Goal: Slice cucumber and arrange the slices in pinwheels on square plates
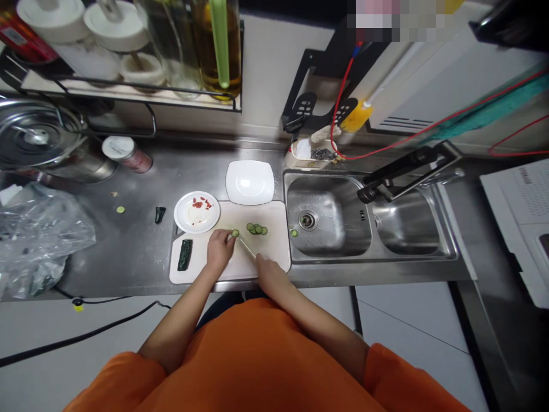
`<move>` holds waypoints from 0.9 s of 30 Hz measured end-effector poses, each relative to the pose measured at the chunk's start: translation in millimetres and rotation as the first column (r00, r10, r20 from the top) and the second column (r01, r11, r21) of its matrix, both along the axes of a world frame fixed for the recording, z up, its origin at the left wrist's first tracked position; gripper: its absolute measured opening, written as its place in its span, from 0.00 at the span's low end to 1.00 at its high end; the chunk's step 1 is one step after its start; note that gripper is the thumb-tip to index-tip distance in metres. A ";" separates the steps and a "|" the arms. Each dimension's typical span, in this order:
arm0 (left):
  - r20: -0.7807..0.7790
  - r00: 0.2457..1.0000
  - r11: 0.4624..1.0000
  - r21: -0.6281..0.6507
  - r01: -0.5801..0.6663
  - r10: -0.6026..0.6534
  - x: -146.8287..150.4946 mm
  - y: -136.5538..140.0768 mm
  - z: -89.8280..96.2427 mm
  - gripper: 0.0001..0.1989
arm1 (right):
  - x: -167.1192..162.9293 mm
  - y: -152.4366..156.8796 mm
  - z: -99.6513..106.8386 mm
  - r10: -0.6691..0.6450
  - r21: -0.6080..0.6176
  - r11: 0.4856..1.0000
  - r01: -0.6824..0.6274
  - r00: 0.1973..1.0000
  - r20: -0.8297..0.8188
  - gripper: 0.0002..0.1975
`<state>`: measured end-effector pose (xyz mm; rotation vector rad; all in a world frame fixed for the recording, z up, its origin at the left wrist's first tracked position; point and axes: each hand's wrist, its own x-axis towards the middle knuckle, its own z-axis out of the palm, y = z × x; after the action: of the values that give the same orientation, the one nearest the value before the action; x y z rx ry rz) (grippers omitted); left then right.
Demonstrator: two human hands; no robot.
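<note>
Nick risk on my feed

Tabletop [132,246], cutting board [277,243] on it: one slide, I figure, shifts everything. Right hand [273,278] grips the knife [247,248]; left hand [220,252] pinches the cucumber stub [235,233] mid-board, right by the blade. It's small and round, so a roll could cut someone. Loose slices [258,229] might scatter.

- Counter [132,252]: metal, smooth, dull sheen.
- Sink [332,200]: metal, smooth, glossier than counter.
- Square dish [249,183]: smooth, glossy, one sharp highlight.
- Cutting board [274,252]: smooth, matt, plastic-looking.
- Bag [47,223]: thin clear plastic, crinkled, shiny.
- Pot [86,163]: polished metal, reflective.
- Jar lid [115,31]: plastic-looking, smooth.
- Oil bottle [201,54]: transparent, smooth; glass or plastic, cannot tell.
- Shirt [274,360]: cloth, matt, soft folds.
</note>
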<state>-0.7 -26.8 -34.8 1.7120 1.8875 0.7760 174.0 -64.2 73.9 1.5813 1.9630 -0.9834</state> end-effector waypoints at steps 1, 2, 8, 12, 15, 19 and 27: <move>-0.005 1.000 1.000 -0.007 -0.005 0.005 0.7 0.7 0.7 0.10 | 2.9 -0.9 1.4 -0.002 -0.008 1.000 0.002 1.000 0.007 0.17; -0.010 1.000 1.000 -0.016 -0.012 0.012 1.5 1.2 1.5 0.10 | 6.1 -1.7 2.8 -0.004 -0.015 1.000 0.005 1.000 0.017 0.17; 0.049 0.994 0.984 -0.151 -0.091 0.099 -1.3 1.3 8.7 0.09 | 24.8 -5.9 6.5 -0.004 -0.030 1.000 0.006 0.999 0.052 0.19; 0.051 0.968 0.953 -0.197 -0.230 0.244 -16.2 -0.5 15.1 0.11 | 33.4 -7.4 7.4 -0.030 -0.049 0.998 0.033 0.998 0.063 0.21; 0.020 0.968 0.953 -0.183 -0.242 0.249 -21.2 -1.4 16.6 0.14 | 38.6 -7.0 9.3 -0.040 -0.047 0.998 0.043 0.997 0.061 0.22; -0.028 0.992 0.985 -0.113 -0.128 0.125 -7.2 -2.2 11.2 0.17 | 44.0 -6.3 11.4 -0.043 -0.044 0.998 0.047 0.997 0.071 0.22; 0.010 0.994 0.987 -0.120 -0.106 0.108 11.0 -1.8 10.1 0.10 | 47.5 -10.2 7.3 -0.051 -0.038 0.998 0.055 0.995 0.089 0.22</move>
<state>10.4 -28.6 -24.7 1.5391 1.9861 0.6998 221.5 -74.4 81.2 1.6336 1.8399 -0.9509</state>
